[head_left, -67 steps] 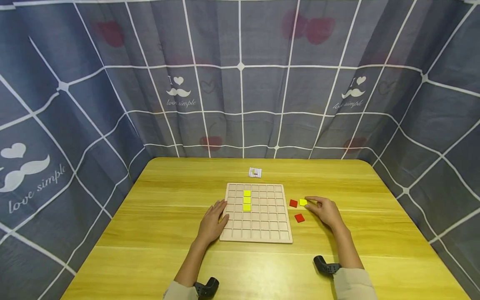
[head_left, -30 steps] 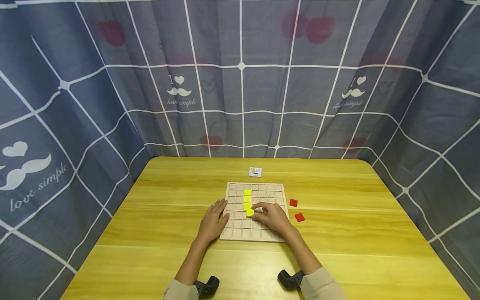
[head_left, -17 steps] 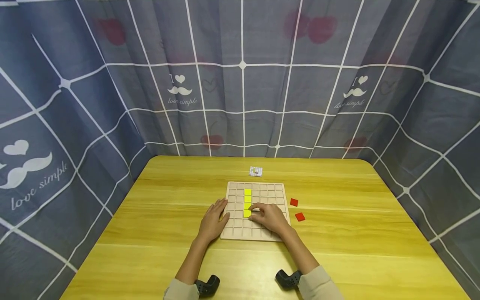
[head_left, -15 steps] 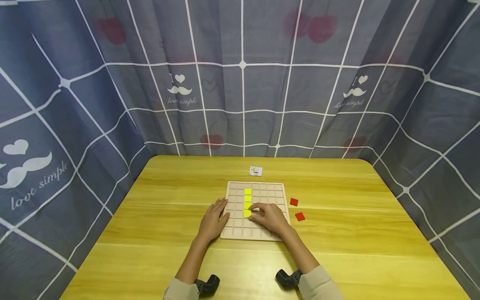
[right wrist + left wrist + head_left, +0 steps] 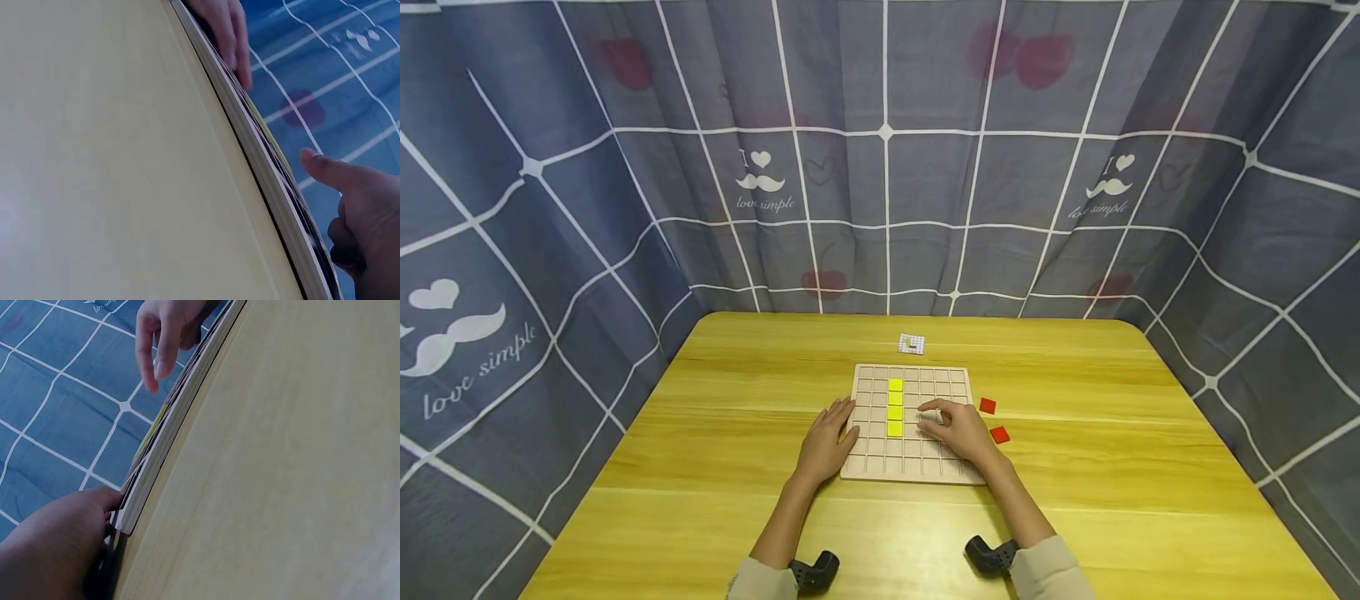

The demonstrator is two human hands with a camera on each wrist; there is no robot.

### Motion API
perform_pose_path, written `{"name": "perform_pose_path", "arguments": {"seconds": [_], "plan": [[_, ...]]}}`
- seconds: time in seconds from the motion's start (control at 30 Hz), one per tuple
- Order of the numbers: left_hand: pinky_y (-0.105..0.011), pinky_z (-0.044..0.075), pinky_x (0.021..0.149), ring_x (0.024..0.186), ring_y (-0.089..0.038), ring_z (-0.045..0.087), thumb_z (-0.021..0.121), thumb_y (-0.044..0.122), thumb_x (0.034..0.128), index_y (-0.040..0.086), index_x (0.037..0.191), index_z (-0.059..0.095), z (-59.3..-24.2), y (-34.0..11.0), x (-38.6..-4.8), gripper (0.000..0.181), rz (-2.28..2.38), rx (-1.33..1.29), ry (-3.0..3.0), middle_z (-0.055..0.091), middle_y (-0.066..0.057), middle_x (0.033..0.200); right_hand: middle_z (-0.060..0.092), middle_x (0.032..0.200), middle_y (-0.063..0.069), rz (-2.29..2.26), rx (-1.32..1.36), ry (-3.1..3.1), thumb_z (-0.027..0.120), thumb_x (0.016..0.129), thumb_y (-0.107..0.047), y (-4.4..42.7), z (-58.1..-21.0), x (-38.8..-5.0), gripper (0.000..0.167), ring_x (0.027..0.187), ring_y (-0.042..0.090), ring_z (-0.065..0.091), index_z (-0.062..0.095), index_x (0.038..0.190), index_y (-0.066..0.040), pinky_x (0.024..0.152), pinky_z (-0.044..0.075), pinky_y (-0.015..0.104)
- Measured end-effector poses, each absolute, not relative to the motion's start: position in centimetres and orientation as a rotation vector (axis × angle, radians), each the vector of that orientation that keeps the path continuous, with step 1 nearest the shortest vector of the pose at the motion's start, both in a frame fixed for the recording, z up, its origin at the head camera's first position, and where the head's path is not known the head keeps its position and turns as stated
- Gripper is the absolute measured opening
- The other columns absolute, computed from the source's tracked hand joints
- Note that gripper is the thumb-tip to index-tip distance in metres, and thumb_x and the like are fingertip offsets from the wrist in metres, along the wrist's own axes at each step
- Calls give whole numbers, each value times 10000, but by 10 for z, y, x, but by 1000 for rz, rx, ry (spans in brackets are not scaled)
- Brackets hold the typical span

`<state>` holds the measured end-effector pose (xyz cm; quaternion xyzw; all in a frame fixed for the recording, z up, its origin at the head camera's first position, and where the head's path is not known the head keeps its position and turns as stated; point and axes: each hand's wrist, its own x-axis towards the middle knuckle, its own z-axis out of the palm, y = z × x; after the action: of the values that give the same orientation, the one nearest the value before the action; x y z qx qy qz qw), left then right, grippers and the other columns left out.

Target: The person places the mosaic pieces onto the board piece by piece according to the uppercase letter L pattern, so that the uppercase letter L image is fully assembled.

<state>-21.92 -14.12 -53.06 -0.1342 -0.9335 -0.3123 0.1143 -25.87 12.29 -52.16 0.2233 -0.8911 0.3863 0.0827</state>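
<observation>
A pale wooden grid board (image 5: 868, 467) lies on the table, with several yellow squares (image 5: 895, 412) in one upright column of its cells. My left hand (image 5: 826, 446) rests along the board's left edge, fingers relaxed; in the left wrist view that hand (image 5: 59, 534) touches the board's corner. Over the board's right half hovers my right hand (image 5: 962, 429), thumb and forefinger apart with nothing between them. Seen from the right wrist, the same hand (image 5: 369, 212) is clear of the board. Two red squares (image 5: 988, 406) lie on the table right of the board.
A small card with a printed grid (image 5: 912, 343) lies behind the board on the yellow wooden table (image 5: 700, 500). A blue-grey curtain (image 5: 925, 183) with white lines surrounds the table's back and sides. Black devices are strapped at both wrists.
My right hand has carried a yellow square from beside the red ones to the lower end of the column, let it go there and drawn back rightward. My left hand has stayed in place.
</observation>
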Motion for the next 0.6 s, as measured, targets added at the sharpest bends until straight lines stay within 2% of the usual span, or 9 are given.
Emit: {"name": "perform_pose_path", "arguments": {"seconds": [0.33,0.6], "plan": [[-428,190,1117,1329,-272,309,547,238,928,28,1365,443,-531,-142,-219,496,-918,-398,-2731,405,-97,1415,361,498,-40,1106,393,-2624,716,814,-243,184,-517,-265,255,414,73,244,697,1041,-128,372,237,220],[-421,187,1119,1332,-264,304,552,235,927,29,1366,441,-533,-142,-220,498,-916,-402,-2726,402,-85,1419,374,528,-24,989,289,-2712,718,794,-347,213,-520,-269,405,452,112,283,668,1116,-105,396,238,241]]}}
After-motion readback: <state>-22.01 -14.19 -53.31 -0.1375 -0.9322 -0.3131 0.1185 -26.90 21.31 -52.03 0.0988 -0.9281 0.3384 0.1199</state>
